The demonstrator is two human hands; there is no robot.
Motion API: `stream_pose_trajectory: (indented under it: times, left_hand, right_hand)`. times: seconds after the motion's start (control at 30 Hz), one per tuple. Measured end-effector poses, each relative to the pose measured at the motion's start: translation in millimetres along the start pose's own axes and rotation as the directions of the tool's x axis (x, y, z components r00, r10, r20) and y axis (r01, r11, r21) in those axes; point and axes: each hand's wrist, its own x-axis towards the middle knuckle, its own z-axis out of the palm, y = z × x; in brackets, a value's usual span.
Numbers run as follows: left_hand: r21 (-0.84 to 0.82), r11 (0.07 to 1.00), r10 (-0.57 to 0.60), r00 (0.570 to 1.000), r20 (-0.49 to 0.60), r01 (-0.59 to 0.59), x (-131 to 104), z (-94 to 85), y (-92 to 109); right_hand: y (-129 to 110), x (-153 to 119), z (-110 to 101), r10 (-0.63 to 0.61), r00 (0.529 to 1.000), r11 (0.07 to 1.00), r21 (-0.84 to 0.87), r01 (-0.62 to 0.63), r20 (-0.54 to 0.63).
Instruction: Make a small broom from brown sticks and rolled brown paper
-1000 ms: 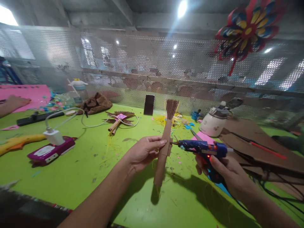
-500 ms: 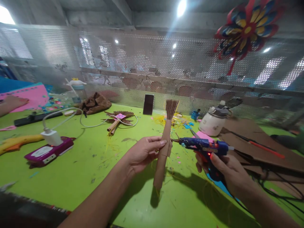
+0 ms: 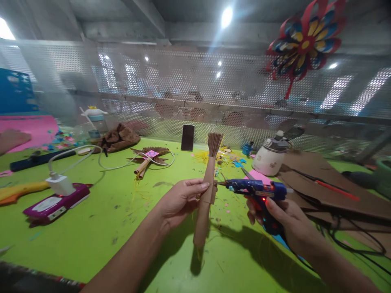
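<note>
My left hand [image 3: 183, 199] pinches a rolled brown paper tube [image 3: 202, 221] around its middle. A pleated paper fan end [image 3: 215, 142] tops the tube, which leans slightly to the right above the table. In my right hand [image 3: 282, 215] is a blue glue gun [image 3: 255, 188] with a red light lit. Its nozzle points left and reaches the tube's right edge, by a small paper flap [image 3: 213, 194]; whether it touches is hard to tell. Yellow strands hang around the tube.
A finished-looking pleated paper piece [image 3: 151, 156], a white cable and a purple power strip [image 3: 58, 203] lie left. A phone [image 3: 187, 137] leans at the back. Right are a white bottle [image 3: 270, 156] and brown cardboard [image 3: 314, 179]. Another person's hand [image 3: 14, 140] rests far left.
The glue gun's nozzle now sits slightly lower against the tube's right edge. The whole view has shifted a little; both hands keep their hold.
</note>
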Motion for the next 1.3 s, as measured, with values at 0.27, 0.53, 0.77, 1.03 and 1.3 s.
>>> stream_pose_trajectory:
  times: [0.27, 0.53, 0.77, 1.03, 1.3]
  left_hand:
    - [-0.001, 1.0, -0.009, 1.0, 0.008, 0.009, 0.4, 0.5, -2.2]
    - [0.004, 1.0, 0.006, 1.0, -0.006, -0.006, 0.1, -0.4, -0.7]
    - [0.013, 1.0, 0.002, 1.0, -0.012, -0.001, 0.5, -0.4, -0.5]
    - [0.026, 1.0, 0.006, 1.0, -0.003, -0.006, -0.1, 0.6, -1.6]
    - [0.037, 0.999, -0.002, 1.0, -0.023, 0.003, -1.7, 1.2, -0.8]
  right_hand:
    - [1.8, 1.9, 2.2, 0.007, 1.0, 0.999, 0.042, -0.006, -0.007]
    - [2.6, 1.0, 0.2, -0.003, 1.0, 1.0, 0.004, 0.003, -0.006]
    - [-1.2, -0.8, -1.7, -0.029, 1.0, 0.998, -0.057, 0.029, -0.001]
    - [-2.1, 0.4, 4.5, -0.039, 0.999, 0.998, -0.046, 0.04, 0.025]
    - [0.5, 2.4, 5.1, -0.016, 1.0, 0.995, 0.099, 0.017, -0.014]
